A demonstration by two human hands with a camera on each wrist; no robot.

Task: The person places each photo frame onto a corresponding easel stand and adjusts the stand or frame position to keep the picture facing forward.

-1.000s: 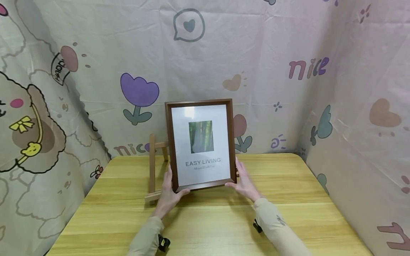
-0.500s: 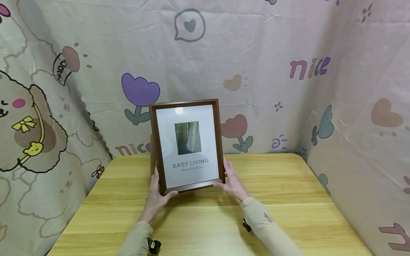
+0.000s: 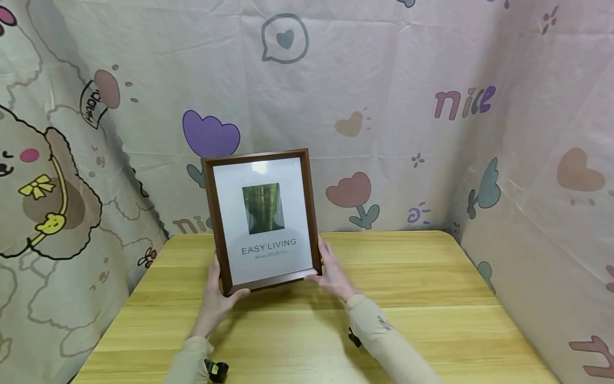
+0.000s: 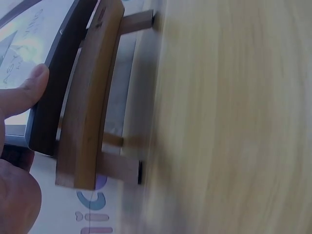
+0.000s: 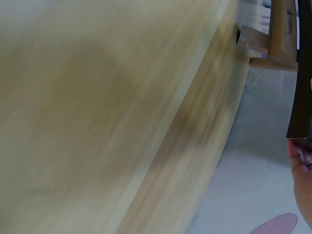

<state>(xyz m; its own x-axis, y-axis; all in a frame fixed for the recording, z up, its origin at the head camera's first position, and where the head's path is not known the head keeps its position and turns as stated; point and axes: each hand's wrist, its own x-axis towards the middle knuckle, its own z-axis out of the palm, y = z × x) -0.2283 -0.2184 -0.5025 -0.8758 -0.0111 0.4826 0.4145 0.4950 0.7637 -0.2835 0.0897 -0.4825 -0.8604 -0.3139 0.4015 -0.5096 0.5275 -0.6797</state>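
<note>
A picture frame (image 3: 261,274) with a brown border and the words EASY LIVING is held up between both hands, leaning slightly. My left hand (image 3: 213,304) grips its lower left corner, thumb over the front. On the lower right corner is my right hand (image 3: 333,274), thumb at the front and fingers along the side. A wooden easel (image 4: 92,97) is behind the frame, hidden in the head view. In the left wrist view its ledge runs close along the frame's bottom edge; whether they touch I cannot tell. Part of the easel (image 5: 280,34) also shows in the right wrist view.
The easel stands on a wood-grain table (image 3: 408,320), toward its back left. Patterned cloth (image 3: 393,80) hangs behind the table and along both sides.
Both hands have carried the frame leftward, from the right of the easel to in front of it. The easel, partly visible earlier, is now covered in the head view.
</note>
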